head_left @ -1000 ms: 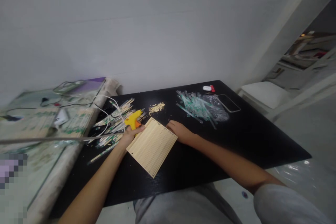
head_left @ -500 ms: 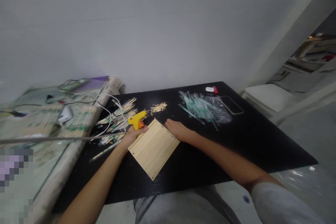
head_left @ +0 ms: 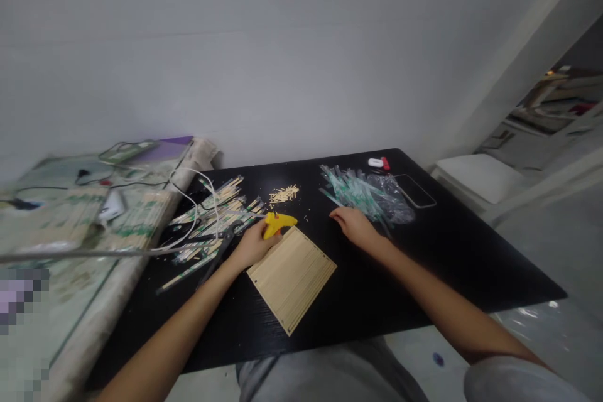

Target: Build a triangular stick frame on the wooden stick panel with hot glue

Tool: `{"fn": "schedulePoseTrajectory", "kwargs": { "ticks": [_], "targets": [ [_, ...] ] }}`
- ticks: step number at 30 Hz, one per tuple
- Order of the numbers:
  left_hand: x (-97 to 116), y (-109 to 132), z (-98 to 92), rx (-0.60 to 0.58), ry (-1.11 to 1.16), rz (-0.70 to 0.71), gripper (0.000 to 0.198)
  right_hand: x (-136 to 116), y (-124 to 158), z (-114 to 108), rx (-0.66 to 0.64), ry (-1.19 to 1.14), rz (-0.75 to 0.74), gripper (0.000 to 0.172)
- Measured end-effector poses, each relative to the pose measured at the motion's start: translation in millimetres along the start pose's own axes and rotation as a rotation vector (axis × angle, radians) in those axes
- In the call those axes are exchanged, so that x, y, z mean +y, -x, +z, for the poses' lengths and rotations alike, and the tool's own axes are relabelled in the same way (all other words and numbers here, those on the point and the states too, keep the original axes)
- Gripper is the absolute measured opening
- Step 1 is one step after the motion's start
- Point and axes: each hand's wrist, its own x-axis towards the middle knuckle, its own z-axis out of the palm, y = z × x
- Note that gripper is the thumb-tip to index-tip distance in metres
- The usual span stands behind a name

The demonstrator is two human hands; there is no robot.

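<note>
My left hand (head_left: 253,245) is closed around a yellow glue gun (head_left: 279,223), whose nozzle points right over the far corner of a panel of wooden sticks laid side by side (head_left: 292,282). The panel lies tilted like a diamond on the black table, its left edge against my left hand. To the right of the panel and apart from it, my right hand (head_left: 355,226) hovers with fingers drawn together. Whether anything small is pinched in them cannot be made out. Clear and green plastic wrappers (head_left: 351,185) lie just beyond that hand.
Wrapped sticks (head_left: 221,207), a pair of black scissors (head_left: 228,239) and a white cable (head_left: 214,185) lie left on the black table (head_left: 424,264). Small cut pieces (head_left: 284,193) are heaped at the back. A phone (head_left: 414,191) and a white case (head_left: 375,162) sit at right.
My left hand has swung the glue gun right, its nozzle now lower over the panel's corner. The panel has shifted right and towards me. My right hand has left its edge, moving right.
</note>
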Motion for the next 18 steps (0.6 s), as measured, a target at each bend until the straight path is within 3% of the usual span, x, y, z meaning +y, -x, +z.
{"fn": "schedulePoseTrajectory", "kwargs": {
  "ticks": [3,7,11,15,18],
  "targets": [
    [-0.9,-2.3,3.1,0.019,-0.060,0.037,0.032,-7.8,5.7,0.3,0.090,-0.034,0.018,0.021],
    [-1.8,-4.4,2.4,0.057,-0.122,0.076,0.031,-25.8,7.5,-5.3,0.146,-0.170,0.081,0.008],
    [2.7,-1.4,2.4,0.125,-0.144,0.129,0.029,-40.8,14.4,-16.3,0.120,-0.265,0.089,0.002],
    [7.8,5.8,4.5,0.110,-0.211,0.304,0.025,-60.1,36.5,-12.3,0.000,-0.334,0.109,0.038],
    [8.1,7.9,7.6,0.052,-0.354,0.443,0.031,-84.7,61.9,7.7,-0.047,-0.363,-0.037,0.018]
  ]
}}
